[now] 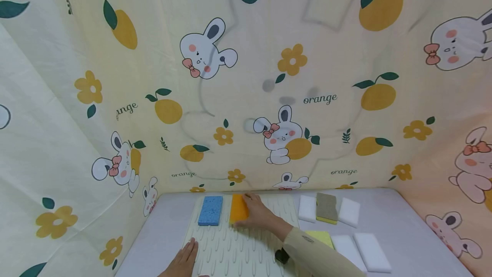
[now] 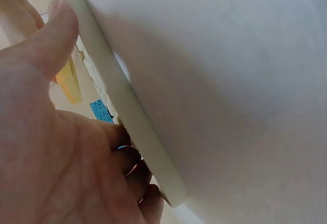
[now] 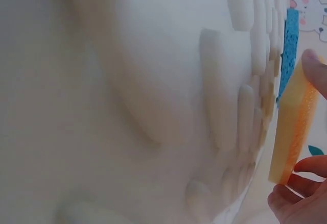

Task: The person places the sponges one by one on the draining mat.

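Note:
My right hand (image 1: 261, 213) grips an orange sponge (image 1: 238, 208) by its ends, thumb at one and fingers at the other, above the far part of a cream ridged mat (image 1: 230, 253). The right wrist view shows the sponge's pale yellow layer (image 3: 287, 127) facing the mat, with a gap between them. A blue sponge (image 1: 210, 211) lies on the mat, left of the orange one. At the mat's left edge rests my left hand (image 1: 185, 260), its fingers extended. Close up, the left wrist view shows the mat's thick side edge (image 2: 122, 96) beside that palm.
Right of the mat lie white foam blocks (image 1: 372, 252), a grey-and-yellow sponge (image 1: 326, 208) and a yellow sponge (image 1: 320, 237), partly behind my right sleeve (image 1: 319, 251). A printed curtain (image 1: 246, 97) encloses the white table (image 1: 153, 234) at the back and sides.

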Action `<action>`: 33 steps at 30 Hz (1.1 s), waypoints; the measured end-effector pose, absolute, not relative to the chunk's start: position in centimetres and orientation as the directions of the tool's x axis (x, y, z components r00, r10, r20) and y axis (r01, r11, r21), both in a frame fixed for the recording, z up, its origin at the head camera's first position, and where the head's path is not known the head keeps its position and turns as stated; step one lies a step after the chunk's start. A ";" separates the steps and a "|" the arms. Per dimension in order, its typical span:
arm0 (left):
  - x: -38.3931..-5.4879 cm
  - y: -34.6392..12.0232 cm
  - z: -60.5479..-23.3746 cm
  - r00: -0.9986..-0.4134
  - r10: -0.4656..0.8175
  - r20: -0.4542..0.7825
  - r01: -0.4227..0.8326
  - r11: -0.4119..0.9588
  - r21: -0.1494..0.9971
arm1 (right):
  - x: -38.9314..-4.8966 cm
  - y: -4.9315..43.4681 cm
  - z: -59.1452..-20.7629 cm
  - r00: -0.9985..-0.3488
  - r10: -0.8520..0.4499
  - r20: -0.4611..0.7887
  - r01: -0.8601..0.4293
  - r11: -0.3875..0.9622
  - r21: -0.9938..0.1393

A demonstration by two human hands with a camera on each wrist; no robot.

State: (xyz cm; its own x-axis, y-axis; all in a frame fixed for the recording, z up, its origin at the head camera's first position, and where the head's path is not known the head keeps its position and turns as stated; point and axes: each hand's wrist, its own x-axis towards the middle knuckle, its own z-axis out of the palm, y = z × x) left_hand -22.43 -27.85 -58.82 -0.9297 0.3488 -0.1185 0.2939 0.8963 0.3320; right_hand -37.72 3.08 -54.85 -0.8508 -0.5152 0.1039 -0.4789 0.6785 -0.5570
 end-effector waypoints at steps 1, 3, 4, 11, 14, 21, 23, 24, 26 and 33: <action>-22.5 -27.9 -58.9 -0.928 0.354 -0.113 0.300 0.893 0.335 | -37.8 3.0 -54.8 -0.851 -0.516 0.100 -0.478 0.681 -0.554; -22.6 -28.0 -59.1 -0.926 0.361 -0.107 0.307 0.889 0.340 | -37.8 2.8 -54.8 -0.851 -0.516 0.096 -0.474 0.679 -0.560; -22.6 -28.0 -59.1 -0.926 0.362 -0.105 0.309 0.888 0.340 | -37.9 2.7 -54.8 -0.852 -0.515 0.091 -0.472 0.681 -0.559; -22.7 -28.3 -59.6 -0.924 0.375 -0.078 0.334 0.888 0.315 | -38.6 2.1 -55.5 -0.855 -0.516 0.063 -0.457 0.689 -0.562; -22.7 -28.4 -59.7 -0.925 0.375 -0.070 0.336 0.888 0.315 | -38.9 1.9 -55.8 -0.856 -0.513 0.062 -0.459 0.698 -0.549; -22.8 -28.5 -59.6 -0.923 0.375 -0.088 0.324 0.878 0.354 | -39.5 1.5 -55.7 -0.857 -0.511 0.059 -0.460 0.712 -0.531; -22.9 -28.4 -59.6 -0.926 0.364 -0.102 0.309 0.884 0.351 | -39.4 1.4 -55.5 -0.855 -0.515 0.058 -0.462 0.708 -0.533; -22.9 -28.4 -59.6 -0.927 0.361 -0.106 0.305 0.886 0.351 | -39.4 1.3 -55.4 -0.853 -0.518 0.058 -0.465 0.706 -0.534; -22.9 -28.4 -59.6 -0.928 0.357 -0.108 0.300 0.887 0.350 | -39.3 1.2 -55.2 -0.851 -0.521 0.056 -0.465 0.702 -0.539; -22.8 -28.3 -59.7 -0.931 0.344 -0.120 0.285 0.894 0.345 | -39.3 1.0 -55.2 -0.850 -0.525 0.035 -0.462 0.712 -0.529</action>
State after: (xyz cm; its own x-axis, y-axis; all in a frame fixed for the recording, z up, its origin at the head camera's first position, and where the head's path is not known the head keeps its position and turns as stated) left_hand -22.80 -28.30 -59.67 -0.9313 0.3438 -0.1204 0.2854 0.8941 0.3452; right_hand -39.32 0.95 -55.20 -0.8501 -0.5255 0.0354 -0.4622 0.7121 -0.5285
